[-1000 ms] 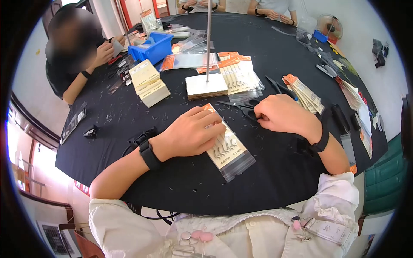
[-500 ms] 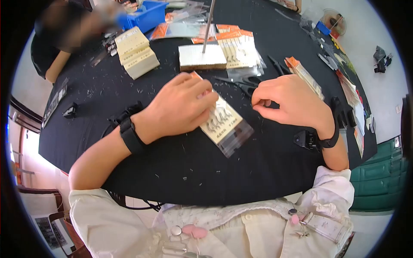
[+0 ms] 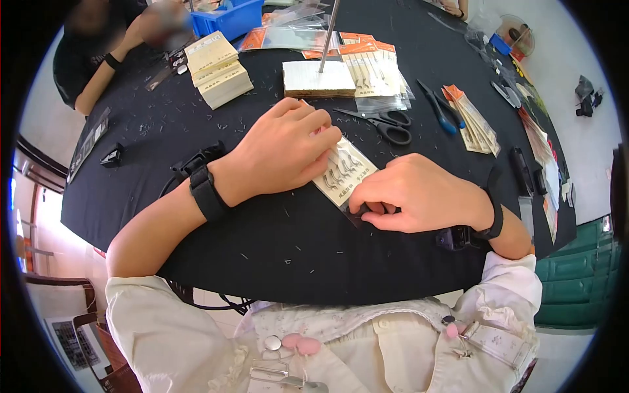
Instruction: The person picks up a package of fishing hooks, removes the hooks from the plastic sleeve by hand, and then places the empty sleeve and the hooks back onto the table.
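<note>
Cream rectangular card in a clear plastic sleeve [image 3: 343,175], slantwise on black tablecloth [image 3: 275,262] between two hands.
Fingers of the left hand [image 3: 285,147] curl over its upper end, grip impossible to tell; thumb and forefinger of the right hand [image 3: 416,195] pinch its lower end.

Black scissors [image 3: 375,118] lie near blue-handled pliers [image 3: 445,122], a blue bin [image 3: 228,19] farther back.

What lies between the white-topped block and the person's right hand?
In the head view, a pair of black scissors lies on the tabletop between the white-topped block and the right hand.
</note>
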`<state>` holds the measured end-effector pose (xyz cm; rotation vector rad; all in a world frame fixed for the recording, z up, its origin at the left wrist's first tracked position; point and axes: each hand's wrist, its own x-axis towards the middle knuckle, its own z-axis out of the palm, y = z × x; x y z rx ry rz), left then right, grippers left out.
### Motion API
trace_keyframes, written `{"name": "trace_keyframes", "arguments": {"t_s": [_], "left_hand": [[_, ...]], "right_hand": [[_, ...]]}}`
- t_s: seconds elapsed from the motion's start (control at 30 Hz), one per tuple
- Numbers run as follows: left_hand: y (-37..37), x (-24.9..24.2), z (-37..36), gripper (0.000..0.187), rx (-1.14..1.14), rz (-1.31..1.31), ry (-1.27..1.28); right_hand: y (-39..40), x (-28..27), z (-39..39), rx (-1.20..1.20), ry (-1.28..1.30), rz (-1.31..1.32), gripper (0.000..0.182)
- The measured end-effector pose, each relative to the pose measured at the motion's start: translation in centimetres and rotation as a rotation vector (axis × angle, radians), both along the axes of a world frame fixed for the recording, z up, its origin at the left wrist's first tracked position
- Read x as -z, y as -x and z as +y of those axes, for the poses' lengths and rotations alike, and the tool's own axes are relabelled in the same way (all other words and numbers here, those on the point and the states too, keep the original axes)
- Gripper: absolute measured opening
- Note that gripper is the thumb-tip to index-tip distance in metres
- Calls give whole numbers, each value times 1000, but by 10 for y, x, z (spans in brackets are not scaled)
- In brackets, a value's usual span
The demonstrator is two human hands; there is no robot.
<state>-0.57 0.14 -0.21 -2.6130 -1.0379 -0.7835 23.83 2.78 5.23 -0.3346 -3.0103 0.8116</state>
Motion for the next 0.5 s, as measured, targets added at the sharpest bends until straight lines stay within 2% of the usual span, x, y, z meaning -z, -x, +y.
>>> {"name": "trace_keyframes", "arguments": {"t_s": [0.27,0.33,0.4,0.5], "left_hand": [[-2,-2,1,20,-11,27,-2],[-2,-3,-1,24,-10,27,-64],[-2,-2,0,24,-13,38,-36],[-3,-3,-1,22,-23,67,-24]], "right_hand": [[-2,4,0,-61,-59,78,8],[-2,10,2,-215,-278,213,7],[-3,7,-4,-284,-483,183,9],[-4,8,-4,-282,-468,221,10]]}}
